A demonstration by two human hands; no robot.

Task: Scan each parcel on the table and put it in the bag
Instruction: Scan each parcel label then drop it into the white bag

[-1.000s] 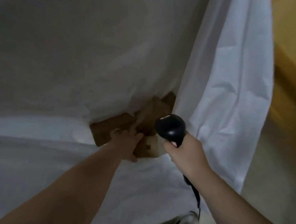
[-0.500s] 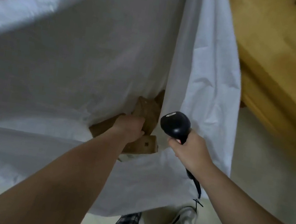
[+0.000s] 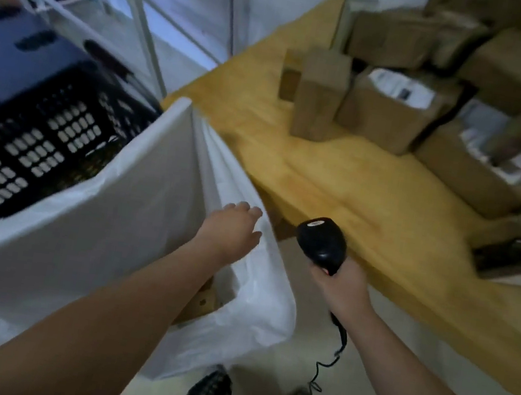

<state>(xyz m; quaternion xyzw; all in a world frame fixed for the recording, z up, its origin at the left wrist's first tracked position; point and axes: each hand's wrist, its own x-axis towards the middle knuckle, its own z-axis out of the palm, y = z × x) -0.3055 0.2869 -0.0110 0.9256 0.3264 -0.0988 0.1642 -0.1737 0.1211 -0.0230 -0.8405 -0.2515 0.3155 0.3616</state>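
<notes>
Change: The left hand (image 3: pixel 230 230), which half a second ago pressed down on the cardboard inside the white bag (image 3: pixel 105 228), is now up at the bag's rim and carries nothing. The view has lifted from the bag to the bench (image 3: pixel 338 188).
Left hand: Fingers straight and spread, empty, over the bag's near fold.
Right hand: The right hand (image 3: pixel 340 285) is clamped round the handle of the barcode scanner (image 3: pixel 322 240), beside the left hand and apart from it.
Bagged parcel: A brown parcel (image 3: pixel 203 300) lies in the bag, below the left wrist.
Meaning: Judged as one drop finished; the next parcel is still to be fetched and scanned.
Remaining parcels: An upright box (image 3: pixel 320 96) and a labelled box (image 3: pixel 390 113) stand ahead of both hands, with more stacked beyond to the right; motion blur hides their details.
Surroundings: A black perforated crate (image 3: pixel 25 131) sits beyond the bag, left of the left hand. The scanner cable (image 3: pixel 339 341) trails from under the right wrist to the floor.
Obstructions: The cable could snag near the feet; the bag's mouth sags partly closed.
</notes>
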